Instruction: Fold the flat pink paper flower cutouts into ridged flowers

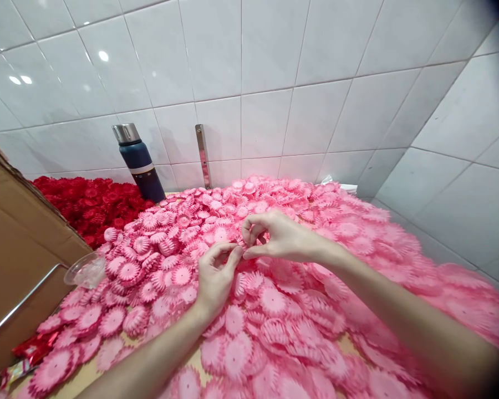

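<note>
Pink scalloped discs point(272, 301), some with a small hole in the middle, lie heaped over the tabletop. Above the middle of the heap my left hand point(217, 272) has its thumb and forefinger pinched together. My right hand point(274, 237) comes in from the right, thumb and forefinger also closed, its fingertips almost touching those of the left. Whatever sits between the fingertips is too small to make out.
A dark blue bottle point(141, 166) with a steel cap stands by the tiled wall, beside red discs point(95, 205). A cardboard box point(20, 249) is at the left, near a clear plastic dish point(86, 270). A metal strip point(203, 156) leans on the wall.
</note>
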The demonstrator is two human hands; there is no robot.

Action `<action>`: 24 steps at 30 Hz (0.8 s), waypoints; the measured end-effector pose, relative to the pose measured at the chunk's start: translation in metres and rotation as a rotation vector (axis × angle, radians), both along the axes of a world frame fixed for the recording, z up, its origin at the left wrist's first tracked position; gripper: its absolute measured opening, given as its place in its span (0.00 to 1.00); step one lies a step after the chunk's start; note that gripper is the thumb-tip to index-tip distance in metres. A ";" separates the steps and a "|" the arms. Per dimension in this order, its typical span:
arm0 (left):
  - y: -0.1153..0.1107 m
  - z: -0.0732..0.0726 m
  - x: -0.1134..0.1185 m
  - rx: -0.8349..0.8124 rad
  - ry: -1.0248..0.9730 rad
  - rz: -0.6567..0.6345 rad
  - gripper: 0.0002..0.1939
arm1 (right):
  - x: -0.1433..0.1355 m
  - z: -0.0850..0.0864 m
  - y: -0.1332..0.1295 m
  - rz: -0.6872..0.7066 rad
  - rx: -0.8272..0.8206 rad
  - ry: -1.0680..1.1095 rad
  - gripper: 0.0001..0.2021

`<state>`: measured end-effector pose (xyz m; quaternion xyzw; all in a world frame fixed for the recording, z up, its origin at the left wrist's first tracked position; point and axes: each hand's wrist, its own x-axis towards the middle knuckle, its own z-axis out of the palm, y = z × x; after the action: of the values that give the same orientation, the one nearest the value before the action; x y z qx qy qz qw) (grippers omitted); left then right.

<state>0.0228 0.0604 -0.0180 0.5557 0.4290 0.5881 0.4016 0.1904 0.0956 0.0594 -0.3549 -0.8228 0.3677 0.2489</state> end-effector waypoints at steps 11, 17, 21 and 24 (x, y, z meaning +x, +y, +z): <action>0.002 -0.004 -0.001 -0.007 0.021 0.007 0.09 | 0.003 -0.001 0.003 0.021 -0.062 -0.024 0.05; 0.002 -0.002 0.001 -0.043 -0.042 -0.008 0.10 | 0.004 0.001 0.004 0.018 -0.005 0.018 0.04; 0.002 -0.003 0.001 -0.047 -0.053 -0.009 0.10 | 0.004 0.002 0.005 -0.003 0.050 0.015 0.04; 0.001 -0.003 0.000 -0.040 -0.046 -0.010 0.10 | 0.004 0.003 0.005 -0.003 0.057 0.011 0.04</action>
<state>0.0231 0.0615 -0.0214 0.5362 0.4284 0.5900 0.4253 0.1948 0.1003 0.0622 -0.3467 -0.8310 0.3458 0.2640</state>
